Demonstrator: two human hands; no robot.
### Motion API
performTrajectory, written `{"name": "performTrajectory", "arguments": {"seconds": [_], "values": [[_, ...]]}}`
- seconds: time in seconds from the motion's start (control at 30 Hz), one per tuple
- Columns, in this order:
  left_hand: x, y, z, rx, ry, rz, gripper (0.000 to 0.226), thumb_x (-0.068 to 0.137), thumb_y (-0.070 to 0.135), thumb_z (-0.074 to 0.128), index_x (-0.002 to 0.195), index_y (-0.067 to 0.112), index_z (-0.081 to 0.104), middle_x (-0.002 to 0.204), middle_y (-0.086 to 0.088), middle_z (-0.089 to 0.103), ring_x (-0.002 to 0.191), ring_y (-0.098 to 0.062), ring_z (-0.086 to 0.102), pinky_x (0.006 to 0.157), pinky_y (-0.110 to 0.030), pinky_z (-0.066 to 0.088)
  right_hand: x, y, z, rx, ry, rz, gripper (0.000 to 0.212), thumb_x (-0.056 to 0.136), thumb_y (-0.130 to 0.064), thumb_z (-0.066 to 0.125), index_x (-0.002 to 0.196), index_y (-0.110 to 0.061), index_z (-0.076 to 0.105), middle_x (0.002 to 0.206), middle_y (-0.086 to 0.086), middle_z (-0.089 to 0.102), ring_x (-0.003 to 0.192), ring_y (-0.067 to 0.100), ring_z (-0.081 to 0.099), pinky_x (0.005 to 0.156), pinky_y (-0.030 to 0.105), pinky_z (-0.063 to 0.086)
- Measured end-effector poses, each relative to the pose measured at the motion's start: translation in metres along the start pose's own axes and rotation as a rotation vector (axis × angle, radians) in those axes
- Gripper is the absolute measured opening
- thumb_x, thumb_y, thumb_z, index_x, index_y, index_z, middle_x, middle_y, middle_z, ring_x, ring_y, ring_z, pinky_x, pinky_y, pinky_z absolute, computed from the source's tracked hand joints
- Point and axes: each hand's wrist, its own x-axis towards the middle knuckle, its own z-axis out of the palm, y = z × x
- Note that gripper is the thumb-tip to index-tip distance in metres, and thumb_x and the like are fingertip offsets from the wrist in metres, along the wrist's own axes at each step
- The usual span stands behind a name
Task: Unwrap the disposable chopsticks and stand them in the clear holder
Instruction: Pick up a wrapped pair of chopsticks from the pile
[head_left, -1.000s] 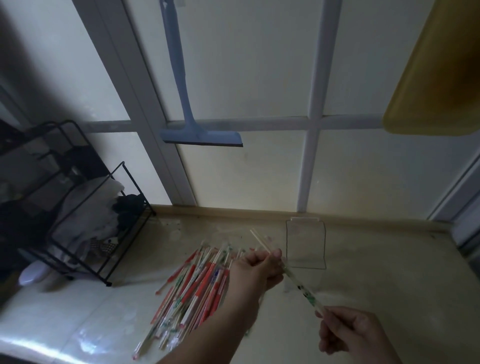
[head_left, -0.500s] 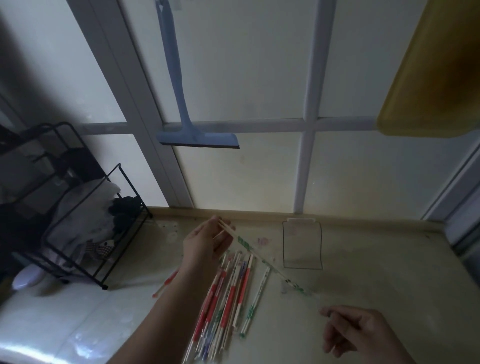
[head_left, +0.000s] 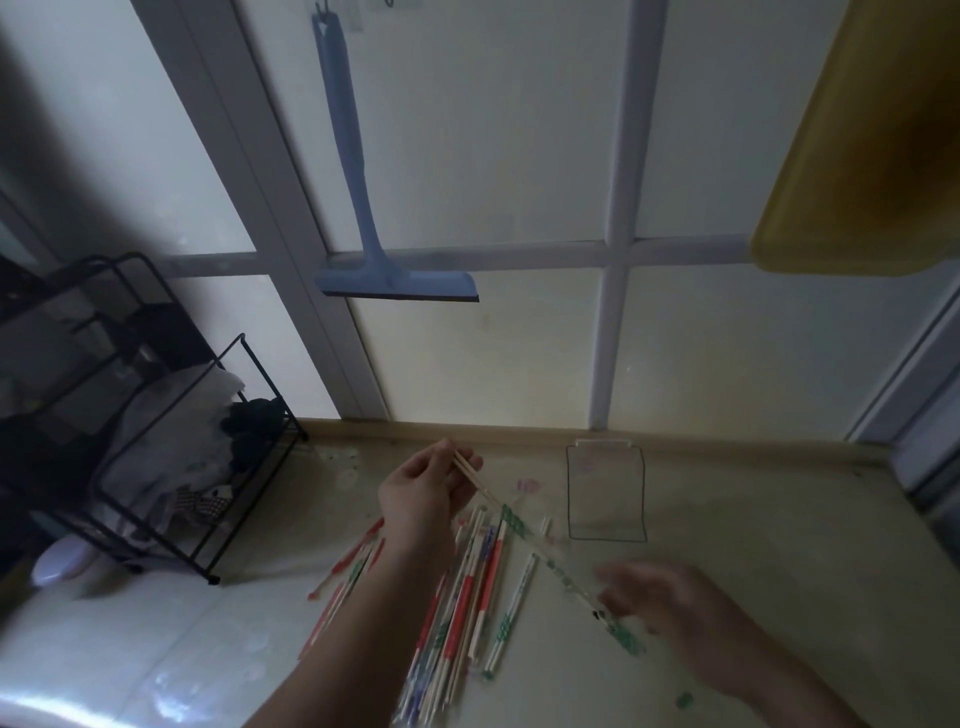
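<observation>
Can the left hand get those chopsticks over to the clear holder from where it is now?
Probably yes. The left hand pinches the chopsticks left of the clear holder, and nothing stands between them. But the wrapper is partly on, its far end at the blurred right hand.

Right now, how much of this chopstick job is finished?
Barely begun. The clear holder looks empty. In hand: the left hand pinches bare chopsticks while the blurred right hand is at the wrapper end. A pile of wrapped chopsticks remains on the counter.

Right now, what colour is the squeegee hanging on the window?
Light blue squeegee, clearest in the head view.
</observation>
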Motion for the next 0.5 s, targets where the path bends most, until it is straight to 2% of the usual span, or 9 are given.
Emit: {"name": "performTrajectory", "arguments": {"seconds": [0.03, 0.07, 0.1, 0.17, 0.23, 0.3, 0.4, 0.5], "values": [[-0.002, -0.001, 0.003, -0.003, -0.001, -0.001, 0.013, 0.096, 0.011, 0.059, 0.096, -0.001, 0.066, 0.088, -0.017, 0.073, 0.075, -0.019, 0.074, 0.058, -0.027, 0.059, 0.003, -0.008, 0.009, -0.051, -0.049, -0.026, 0.054, 0.070, -0.069, 0.065, 0.094, -0.020, 0.070, 0.081, -0.007, 0.075, 0.078, 0.000, 0.067, 0.075, 0.019, 0.049], [-0.003, -0.002, 0.004, -0.009, 0.003, 0.004, 0.014, 0.096, 0.012, 0.059, 0.098, 0.000, 0.066, 0.091, -0.017, 0.073, 0.078, -0.020, 0.075, 0.059, -0.027, 0.058, 0.006, -0.010, 0.016, -0.082, -0.081, -0.051, 0.030, 0.083, -0.049, 0.068, 0.089, -0.020, 0.069, 0.076, -0.003, 0.075, 0.071, 0.003, 0.067, 0.071, 0.019, 0.049], [-0.005, -0.003, 0.005, -0.012, 0.000, 0.013, 0.017, 0.096, 0.014, 0.058, 0.100, 0.000, 0.066, 0.094, -0.017, 0.074, 0.082, -0.021, 0.075, 0.062, -0.027, 0.058, 0.009, -0.009, 0.021, -0.086, -0.094, -0.072, 0.015, 0.091, -0.031, 0.065, 0.085, -0.017, 0.069, 0.071, 0.000, 0.074, 0.065, 0.005, 0.066, 0.064, 0.019, 0.048], [-0.012, -0.009, 0.003, 0.018, -0.048, 0.010, 0.024, 0.097, 0.021, 0.057, 0.103, 0.000, 0.066, 0.098, -0.016, 0.074, 0.090, -0.024, 0.074, 0.074, -0.033, 0.059, 0.012, 0.001, 0.022, -0.055, -0.076, -0.054, 0.017, 0.095, -0.014, 0.059, 0.084, -0.005, 0.067, 0.064, 0.004, 0.071, 0.059, 0.010, 0.065, 0.055, 0.017, 0.044], [-0.023, -0.025, -0.001, 0.060, -0.138, -0.060, 0.027, 0.098, 0.023, 0.053, 0.106, 0.000, 0.064, 0.099, -0.017, 0.074, 0.092, -0.028, 0.073, 0.081, -0.039, 0.059, 0.011, 0.011, 0.019, -0.048, -0.062, -0.030, 0.017, 0.095, -0.013, 0.058, 0.086, -0.002, 0.066, 0.063, 0.004, 0.070, 0.060, 0.016, 0.067, 0.053, 0.019, 0.044], [-0.030, -0.042, -0.003, 0.102, -0.174, -0.123, 0.025, 0.100, 0.019, 0.050, 0.106, -0.002, 0.064, 0.099, -0.021, 0.073, 0.089, -0.031, 0.073, 0.078, -0.039, 0.060, 0.008, 0.022, 0.014, -0.047, -0.081, -0.004, 0.014, 0.095, -0.013, 0.058, 0.089, -0.004, 0.067, 0.065, 0.006, 0.071, 0.062, 0.019, 0.070, 0.053, 0.025, 0.045], [-0.019, -0.054, -0.004, 0.051, -0.119, -0.169, 0.025, 0.101, 0.018, 0.050, 0.105, -0.003, 0.063, 0.095, -0.021, 0.074, 0.088, -0.032, 0.073, 0.075, -0.039, 0.058, -0.001, 0.046, 0.003, -0.062, -0.120, 0.040, 0.009, 0.094, -0.012, 0.059, 0.093, -0.007, 0.067, 0.065, 0.006, 0.071, 0.062, 0.019, 0.069, 0.054, 0.026, 0.046], [-0.008, -0.059, 0.002, -0.035, -0.076, -0.182, 0.020, 0.101, 0.017, 0.051, 0.100, 0.000, 0.060, 0.090, -0.021, 0.072, 0.078, -0.027, 0.073, 0.071, -0.036, 0.060, -0.010, 0.063, -0.010, -0.046, -0.117, 0.073, 0.008, 0.093, -0.009, 0.060, 0.087, -0.010, 0.066, 0.061, 0.004, 0.071, 0.053, 0.011, 0.060, 0.052, 0.024, 0.042]]}}
